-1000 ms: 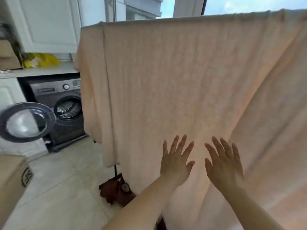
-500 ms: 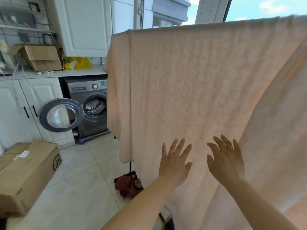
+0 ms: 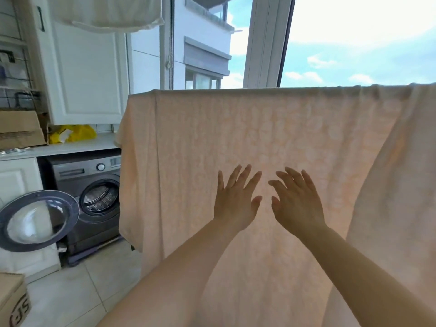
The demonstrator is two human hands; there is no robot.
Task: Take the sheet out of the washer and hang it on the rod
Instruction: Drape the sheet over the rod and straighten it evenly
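A grey washer (image 3: pixel 94 199) stands under the white bench (image 3: pixel 70 147) at left, its round door (image 3: pixel 37 220) swung open; a yellow bag (image 3: pixel 75 134) and a cardboard box (image 3: pixel 20 129) sit on the bench. Another box (image 3: pixel 14 303) rests on the tiled floor. The peach sheet (image 3: pixel 236 138) hangs draped over the rod, which it hides entirely, in front of the window (image 3: pixel 354 43). Its cloth glows with backlight, faintly patterned, with a fold falling at right. The left hand (image 3: pixel 236 204) and right hand (image 3: pixel 297 206) are spread flat with fingers straight, against the sheet or just before it. The sheet's lower edge is cut off.
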